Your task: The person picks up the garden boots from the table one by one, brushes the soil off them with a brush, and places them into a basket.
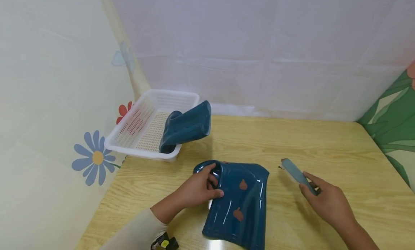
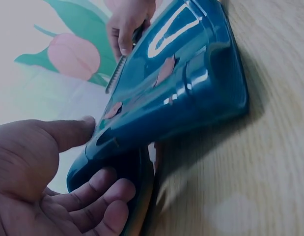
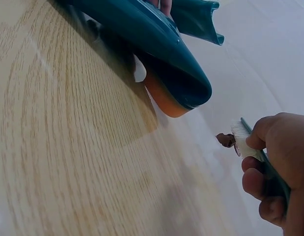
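Note:
A glossy dark-blue rain boot (image 1: 251, 201) lies on the table, its shaft toward me and two brown patches (image 1: 238, 214) on it. My left hand (image 1: 199, 190) grips it where shaft and foot meet, thumb on top and fingers curled underneath. An orange-brown sole (image 3: 164, 98) shows in the right wrist view. Off to the right, raised above the table, my right hand (image 1: 332, 203) holds a brush (image 1: 295, 173) with a blue-grey back and pale bristles. A brown scrap (image 3: 225, 140) clings to the bristle end.
A white perforated basket (image 1: 142, 154) stands at the back left. In it a second blue boot (image 1: 189, 125) leans, its shaft sticking out over the right rim. A white curtain (image 1: 275, 55) hangs behind the wooden table (image 1: 324, 142), with flower-printed cloth on both sides.

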`<state>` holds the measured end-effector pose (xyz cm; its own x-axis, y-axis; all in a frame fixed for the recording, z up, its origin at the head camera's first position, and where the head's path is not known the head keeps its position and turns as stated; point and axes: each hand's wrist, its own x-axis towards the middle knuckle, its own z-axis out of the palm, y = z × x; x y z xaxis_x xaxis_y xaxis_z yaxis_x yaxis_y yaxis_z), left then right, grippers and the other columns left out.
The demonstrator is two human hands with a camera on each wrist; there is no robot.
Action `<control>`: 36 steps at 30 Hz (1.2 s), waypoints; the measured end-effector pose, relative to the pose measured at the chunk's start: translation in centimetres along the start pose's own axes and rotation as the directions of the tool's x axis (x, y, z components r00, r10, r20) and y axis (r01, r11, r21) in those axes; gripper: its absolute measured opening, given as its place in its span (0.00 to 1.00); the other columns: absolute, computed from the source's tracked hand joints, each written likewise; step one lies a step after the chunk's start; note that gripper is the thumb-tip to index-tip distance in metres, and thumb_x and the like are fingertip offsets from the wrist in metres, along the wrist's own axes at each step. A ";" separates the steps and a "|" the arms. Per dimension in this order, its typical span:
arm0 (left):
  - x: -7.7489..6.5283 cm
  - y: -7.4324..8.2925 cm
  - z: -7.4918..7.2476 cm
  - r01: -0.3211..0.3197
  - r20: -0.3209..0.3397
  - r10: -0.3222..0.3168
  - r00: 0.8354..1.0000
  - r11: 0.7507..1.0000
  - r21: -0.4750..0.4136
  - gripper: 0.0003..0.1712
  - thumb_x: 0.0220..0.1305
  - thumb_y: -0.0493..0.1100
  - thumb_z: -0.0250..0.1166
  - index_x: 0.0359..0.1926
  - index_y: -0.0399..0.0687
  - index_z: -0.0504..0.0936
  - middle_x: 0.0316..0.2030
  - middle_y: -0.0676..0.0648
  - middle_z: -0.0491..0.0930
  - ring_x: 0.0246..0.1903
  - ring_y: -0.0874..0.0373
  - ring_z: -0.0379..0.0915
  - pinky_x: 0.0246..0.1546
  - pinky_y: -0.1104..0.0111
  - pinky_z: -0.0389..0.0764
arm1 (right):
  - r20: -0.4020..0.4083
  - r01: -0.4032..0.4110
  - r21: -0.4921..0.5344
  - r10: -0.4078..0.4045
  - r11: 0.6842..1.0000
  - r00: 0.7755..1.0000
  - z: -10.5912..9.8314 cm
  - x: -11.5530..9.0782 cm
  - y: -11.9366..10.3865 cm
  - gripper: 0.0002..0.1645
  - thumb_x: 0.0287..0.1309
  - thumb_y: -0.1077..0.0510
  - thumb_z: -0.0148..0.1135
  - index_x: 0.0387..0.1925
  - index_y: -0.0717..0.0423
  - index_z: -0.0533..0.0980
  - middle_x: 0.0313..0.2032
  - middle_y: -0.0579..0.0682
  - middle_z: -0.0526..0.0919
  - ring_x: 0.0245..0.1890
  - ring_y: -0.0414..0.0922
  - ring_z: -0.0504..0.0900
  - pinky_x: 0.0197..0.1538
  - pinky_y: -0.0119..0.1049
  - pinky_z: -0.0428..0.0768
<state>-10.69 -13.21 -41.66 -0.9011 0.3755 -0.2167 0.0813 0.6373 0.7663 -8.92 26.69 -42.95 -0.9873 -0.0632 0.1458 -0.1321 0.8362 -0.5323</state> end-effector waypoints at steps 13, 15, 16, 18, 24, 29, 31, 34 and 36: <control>1.4 -0.4 0.0 -0.066 -0.009 0.066 0.998 0.997 0.041 0.51 0.63 0.41 0.71 0.79 0.37 0.51 0.41 0.53 0.75 0.35 0.60 0.75 0.35 0.66 0.80 | -0.047 0.028 -0.004 -0.028 1.000 0.999 0.1 0.0 0.4 0.27 0.68 0.52 0.67 0.60 0.65 0.79 0.38 0.58 0.87 0.27 0.44 0.80 0.22 0.33 0.72; 1.7 -0.4 -0.2 -0.069 0.006 0.069 0.998 0.996 0.050 0.52 0.63 0.41 0.70 0.80 0.38 0.51 0.41 0.52 0.75 0.35 0.59 0.74 0.34 0.66 0.79 | -0.053 0.032 -0.005 -0.032 0.999 0.998 0.1 0.0 0.4 0.27 0.67 0.53 0.68 0.60 0.66 0.79 0.37 0.58 0.87 0.27 0.44 0.80 0.22 0.33 0.72; 1.8 -0.4 -0.3 -0.071 0.015 0.070 0.997 0.996 0.055 0.52 0.62 0.40 0.70 0.80 0.38 0.50 0.41 0.52 0.74 0.35 0.59 0.74 0.34 0.66 0.79 | -0.055 0.034 -0.006 -0.034 0.999 0.998 0.1 0.0 0.4 0.26 0.67 0.53 0.68 0.60 0.66 0.79 0.37 0.57 0.87 0.27 0.44 0.80 0.22 0.33 0.72; 2.1 -0.3 -0.6 -0.070 0.037 0.068 0.997 0.995 0.072 0.52 0.62 0.40 0.69 0.80 0.39 0.50 0.42 0.52 0.74 0.35 0.59 0.74 0.34 0.65 0.79 | -0.059 0.038 -0.007 -0.038 0.999 0.998 0.2 -0.1 0.5 0.26 0.67 0.53 0.68 0.60 0.66 0.79 0.37 0.57 0.88 0.27 0.44 0.80 0.23 0.33 0.72; 2.8 -0.1 -1.3 -0.090 0.104 0.075 0.992 0.985 0.149 0.54 0.61 0.39 0.67 0.82 0.42 0.46 0.46 0.49 0.78 0.36 0.59 0.76 0.35 0.65 0.78 | -0.050 0.028 -0.010 -0.028 1.000 0.998 0.1 -0.1 0.5 0.27 0.67 0.52 0.68 0.60 0.65 0.79 0.37 0.57 0.88 0.28 0.44 0.80 0.23 0.33 0.73; 3.5 0.0 -1.7 -0.073 0.149 0.048 0.988 0.984 0.161 0.51 0.63 0.37 0.66 0.82 0.49 0.49 0.63 0.45 0.76 0.45 0.56 0.76 0.45 0.63 0.80 | -0.033 0.014 -0.013 -0.014 1.000 0.999 0.1 -0.1 0.5 0.27 0.68 0.51 0.67 0.61 0.65 0.79 0.38 0.57 0.88 0.28 0.44 0.80 0.24 0.34 0.73; 3.8 0.0 -1.9 -0.066 0.159 0.041 0.986 0.985 0.157 0.50 0.63 0.37 0.65 0.82 0.51 0.51 0.66 0.45 0.73 0.47 0.55 0.75 0.47 0.62 0.80 | -0.021 0.005 -0.013 -0.005 1.000 1.000 0.1 -0.2 0.5 0.28 0.68 0.51 0.66 0.61 0.65 0.79 0.39 0.58 0.88 0.29 0.45 0.80 0.24 0.34 0.73; 4.2 -0.1 -2.1 -0.061 0.169 0.034 0.985 0.986 0.154 0.50 0.64 0.36 0.65 0.82 0.55 0.52 0.62 0.47 0.75 0.41 0.56 0.79 0.43 0.62 0.81 | -0.004 -0.008 -0.008 0.008 1.000 1.000 0.1 -0.2 0.5 0.29 0.69 0.50 0.65 0.62 0.65 0.78 0.39 0.58 0.87 0.29 0.45 0.81 0.24 0.34 0.73; 4.5 -0.1 -2.2 -0.065 0.173 0.036 0.984 0.984 0.165 0.50 0.64 0.36 0.64 0.82 0.58 0.52 0.60 0.48 0.76 0.36 0.57 0.80 0.40 0.64 0.81 | -0.001 -0.009 -0.005 0.009 1.000 1.000 0.2 -0.2 0.6 0.29 0.69 0.49 0.65 0.62 0.65 0.78 0.39 0.58 0.87 0.29 0.45 0.81 0.24 0.34 0.73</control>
<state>-15.72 -13.04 -41.40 -0.8103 0.5091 -0.2902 0.2088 0.7136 0.6687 -8.78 27.08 -43.42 -0.9884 -0.0555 0.1415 -0.1230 0.8393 -0.5296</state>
